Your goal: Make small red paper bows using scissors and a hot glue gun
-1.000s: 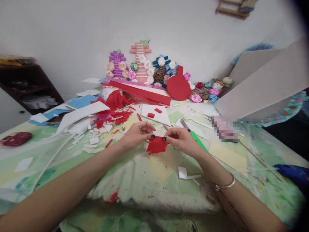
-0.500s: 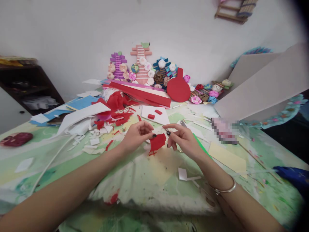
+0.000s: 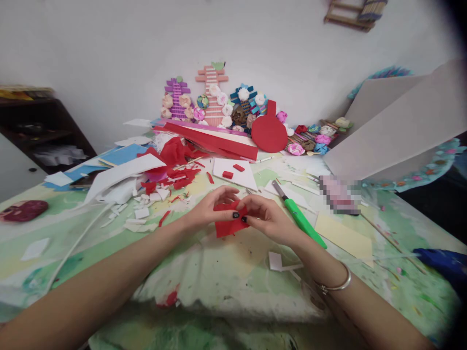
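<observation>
A small piece of red crepe paper [image 3: 228, 224] is pinched between both my hands above the middle of the paint-stained green table [image 3: 219, 277]. My left hand [image 3: 207, 208] grips its upper left part with thumb and fingers closed. My right hand [image 3: 266, 216] pinches its right edge, thumb tip meeting my left thumb. A silver bangle [image 3: 333, 284] sits on my right wrist. A green-handled craft knife [image 3: 301, 218] lies just right of my right hand.
Red and white paper scraps [image 3: 160, 187] litter the table to the left. A white sheet with two red blocks [image 3: 235, 174] lies behind my hands. Paper-flower crafts [image 3: 219, 102], a red round paddle shape [image 3: 269, 132] and grey boards [image 3: 397, 126] line the back and right.
My hands have come closer together. The red paper, earlier hanging between spread fingertips, is now gathered and pinched by both thumbs. The green knife has come into full view beside my right hand.
</observation>
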### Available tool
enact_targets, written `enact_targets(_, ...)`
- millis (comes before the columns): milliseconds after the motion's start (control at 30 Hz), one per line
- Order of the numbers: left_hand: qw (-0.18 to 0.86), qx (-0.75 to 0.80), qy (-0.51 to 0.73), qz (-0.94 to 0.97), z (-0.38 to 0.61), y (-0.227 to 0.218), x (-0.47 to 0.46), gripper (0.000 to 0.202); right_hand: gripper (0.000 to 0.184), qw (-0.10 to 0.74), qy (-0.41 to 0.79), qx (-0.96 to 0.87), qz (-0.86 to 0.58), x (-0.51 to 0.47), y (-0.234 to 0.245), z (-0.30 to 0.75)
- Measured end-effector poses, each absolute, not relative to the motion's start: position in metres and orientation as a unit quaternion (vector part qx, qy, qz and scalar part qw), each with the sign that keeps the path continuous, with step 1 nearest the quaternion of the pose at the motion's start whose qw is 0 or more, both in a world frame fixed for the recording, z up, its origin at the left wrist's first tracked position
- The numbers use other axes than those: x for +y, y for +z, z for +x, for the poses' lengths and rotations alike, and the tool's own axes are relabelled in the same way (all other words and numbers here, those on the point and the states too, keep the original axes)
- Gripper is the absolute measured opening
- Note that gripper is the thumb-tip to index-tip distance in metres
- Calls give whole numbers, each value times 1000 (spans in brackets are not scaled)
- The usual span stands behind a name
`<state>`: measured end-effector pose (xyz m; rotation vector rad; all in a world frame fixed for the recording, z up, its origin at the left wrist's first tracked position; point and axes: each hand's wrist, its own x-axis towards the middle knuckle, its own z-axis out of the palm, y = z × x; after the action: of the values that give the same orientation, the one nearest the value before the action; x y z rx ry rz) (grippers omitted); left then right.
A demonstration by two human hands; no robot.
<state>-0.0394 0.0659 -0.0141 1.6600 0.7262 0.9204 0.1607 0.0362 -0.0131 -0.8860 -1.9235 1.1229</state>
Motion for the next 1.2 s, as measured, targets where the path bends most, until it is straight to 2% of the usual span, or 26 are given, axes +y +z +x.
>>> enact_targets(67, 536, 314, 334, 709, -38, -14, 66, 47, 36, 352, 412, -762, -355, 35, -12, 161)
enact_targets(133, 548, 318, 312, 708, -37, -13, 64, 39, 42, 348, 394, -767, -367, 35, -12, 162)
enact_targets(267, 601, 312, 308, 668, -35, -12, 61, 39, 46, 347, 368, -775, -378, 35, -15, 162)
enact_targets(400, 585, 329, 295, 680, -32, -13, 62, 42, 45, 347, 345, -782, -385, 33, -16, 157)
enact_targets(500, 564, 360, 306, 677, -31, -14, 62, 31, 37, 350, 340, -785, -382, 34, -11, 159)
enact_targets(600, 593, 382, 326, 629, -32, -15, 63, 21, 15, 339, 279, -777, -451, 40, -2, 170)
enact_targets(700, 620, 390, 359, 579, -34, -17, 66, 19, 4, 216, 173, -748, -603, 49, 3, 187)
enact_targets(800, 614, 412, 385, 553, -36, -19, 70, 17, 15, 109, 132, -716, -676, 57, 1, 199)
enact_targets(1033, 639, 440, 402, 486, -39, -19, 73, 18, 22, 70, 165, -715, -676, 60, -7, 204)
enact_targets(1200, 654, 442, 417, 451, -41, -18, 74, 22, 45, 42, 133, -699, -701, 56, -4, 191)
